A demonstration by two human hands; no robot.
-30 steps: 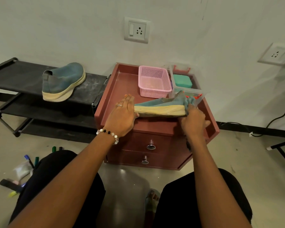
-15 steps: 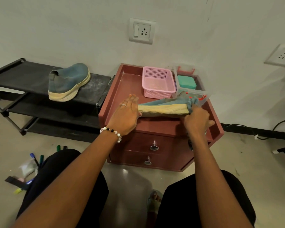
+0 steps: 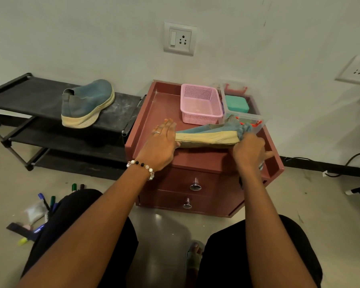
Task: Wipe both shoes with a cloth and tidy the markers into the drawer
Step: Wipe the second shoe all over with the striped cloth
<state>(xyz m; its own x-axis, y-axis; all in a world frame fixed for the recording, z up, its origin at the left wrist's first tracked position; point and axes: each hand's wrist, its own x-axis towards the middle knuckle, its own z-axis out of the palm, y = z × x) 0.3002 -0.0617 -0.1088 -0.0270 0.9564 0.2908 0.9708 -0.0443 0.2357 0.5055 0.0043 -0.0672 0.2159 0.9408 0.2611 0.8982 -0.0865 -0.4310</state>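
A blue shoe with a cream sole [image 3: 208,135] lies on its side on top of the red-brown drawer cabinet [image 3: 150,113]. My left hand [image 3: 161,143] rests flat against its left end, fingers straight. My right hand [image 3: 248,151] grips a blue cloth [image 3: 244,128] and holds it against the shoe's right end. The second blue shoe [image 3: 87,102] stands upright on the black rack [image 3: 25,94] to the left. Several markers [image 3: 48,201] lie scattered on the floor at the lower left, beside my knee. Both drawers [image 3: 195,186] are closed.
A pink basket [image 3: 202,103] and a clear box with a teal item [image 3: 237,103] stand at the back of the cabinet top. A small plastic bag [image 3: 32,210] lies among the markers. Wall sockets are above; a black cable [image 3: 357,154] runs along the floor at right.
The head camera has shifted a little, so the scene sits further right in view. My right hand with the cloth stays at the shoe's right end; my left hand still holds the other end.
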